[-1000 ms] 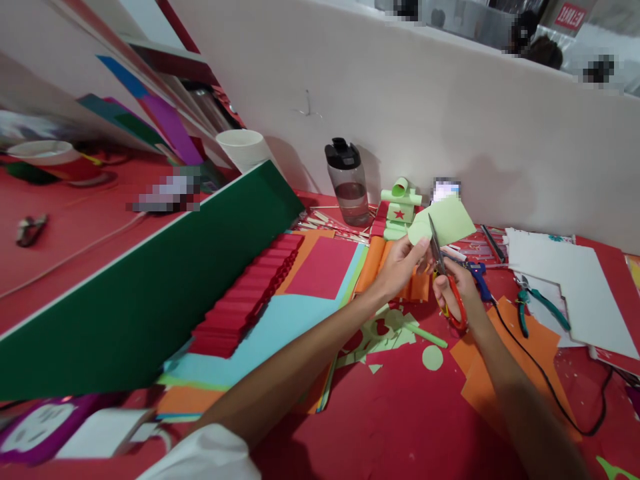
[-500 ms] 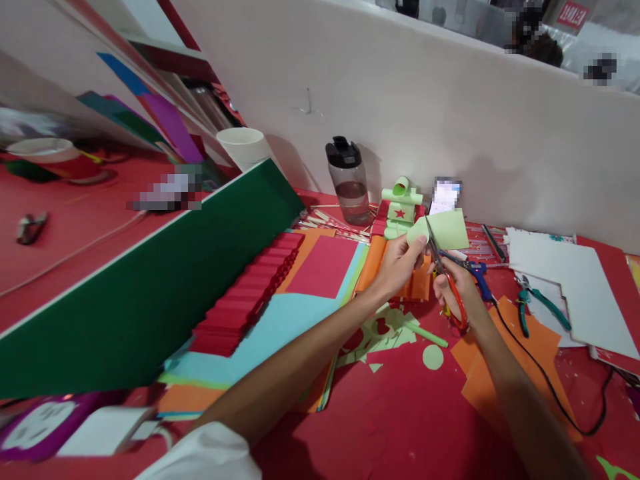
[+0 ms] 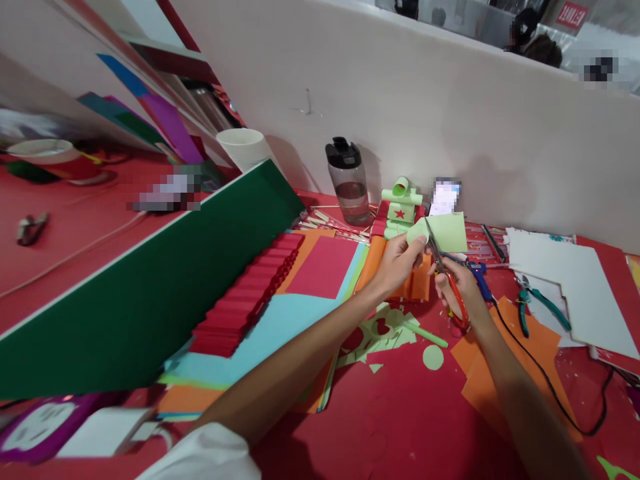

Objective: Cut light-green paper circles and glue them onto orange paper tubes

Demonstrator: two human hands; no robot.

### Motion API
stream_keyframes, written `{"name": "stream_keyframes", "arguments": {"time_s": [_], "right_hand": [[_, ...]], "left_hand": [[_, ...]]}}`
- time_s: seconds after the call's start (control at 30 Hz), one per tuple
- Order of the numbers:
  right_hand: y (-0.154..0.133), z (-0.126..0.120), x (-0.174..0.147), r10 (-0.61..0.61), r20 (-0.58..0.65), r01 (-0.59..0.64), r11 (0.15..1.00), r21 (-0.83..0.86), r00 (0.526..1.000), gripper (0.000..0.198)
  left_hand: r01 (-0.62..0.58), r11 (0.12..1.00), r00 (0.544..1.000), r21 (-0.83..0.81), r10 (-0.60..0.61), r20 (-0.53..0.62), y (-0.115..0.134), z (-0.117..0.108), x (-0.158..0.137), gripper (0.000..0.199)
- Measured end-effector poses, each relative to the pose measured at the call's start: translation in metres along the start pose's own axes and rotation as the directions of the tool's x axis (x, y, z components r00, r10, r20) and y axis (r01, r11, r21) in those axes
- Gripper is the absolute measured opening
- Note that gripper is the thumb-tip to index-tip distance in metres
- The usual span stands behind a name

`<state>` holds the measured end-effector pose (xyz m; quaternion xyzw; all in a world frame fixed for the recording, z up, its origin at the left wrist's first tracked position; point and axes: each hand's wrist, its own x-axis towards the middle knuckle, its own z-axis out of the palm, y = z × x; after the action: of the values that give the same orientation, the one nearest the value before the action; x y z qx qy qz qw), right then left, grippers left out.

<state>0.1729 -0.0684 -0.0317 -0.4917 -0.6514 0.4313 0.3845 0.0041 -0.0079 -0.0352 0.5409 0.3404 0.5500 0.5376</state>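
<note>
My left hand (image 3: 400, 262) pinches a pale green sheet of paper (image 3: 450, 233) at its left part, raised over the red table. In my right hand (image 3: 457, 283) is a pair of scissors (image 3: 456, 297) with red handles, its blades against the paper close to my left fingertips. Just behind my hands stands a model of rolled green paper (image 3: 401, 212) with a red star. Below them lie green paper scraps (image 3: 370, 343), a cut green circle (image 3: 433, 357) and a thin green roll (image 3: 425, 333).
A dark water bottle (image 3: 347, 183) stands by the white partition. Left are stacked coloured sheets (image 3: 280, 327), a pleated red paper piece (image 3: 245, 293) and a slanting green board (image 3: 150, 287). Right are a blue glue gun (image 3: 481, 280), its cord, pliers (image 3: 545, 308), orange paper (image 3: 515, 353) and white board (image 3: 575, 287).
The free right part of the green sheet has tilted slightly. My hands and the scissors have barely shifted; the other things stay where they were.
</note>
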Motion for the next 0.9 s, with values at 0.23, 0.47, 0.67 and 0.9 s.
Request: {"name": "stream_keyframes", "arguments": {"time_s": [0.23,0.47,0.67,0.9], "right_hand": [[-0.004,-0.006,0.000,-0.006,0.036,0.006,1.000,-0.001,0.999,0.063],[-0.003,-0.010,0.001,0.025,0.053,-0.026,1.000,0.013,0.998,0.064],[-0.003,-0.010,0.001,0.013,0.042,-0.013,1.000,0.007,0.999,0.059],[-0.001,-0.016,0.000,0.038,0.084,-0.038,0.999,0.004,0.996,0.067]], "left_hand": [[0.019,0.998,0.999,0.056,-0.021,0.045,0.007,-0.003,0.000,0.043],[0.039,0.997,0.996,0.067,-0.044,0.080,0.010,-0.006,0.001,0.041],[0.049,0.996,0.994,0.068,-0.055,0.095,0.013,-0.007,0.002,0.042],[0.055,0.994,0.988,0.099,-0.068,0.135,0.019,-0.008,0.003,0.038]]}}
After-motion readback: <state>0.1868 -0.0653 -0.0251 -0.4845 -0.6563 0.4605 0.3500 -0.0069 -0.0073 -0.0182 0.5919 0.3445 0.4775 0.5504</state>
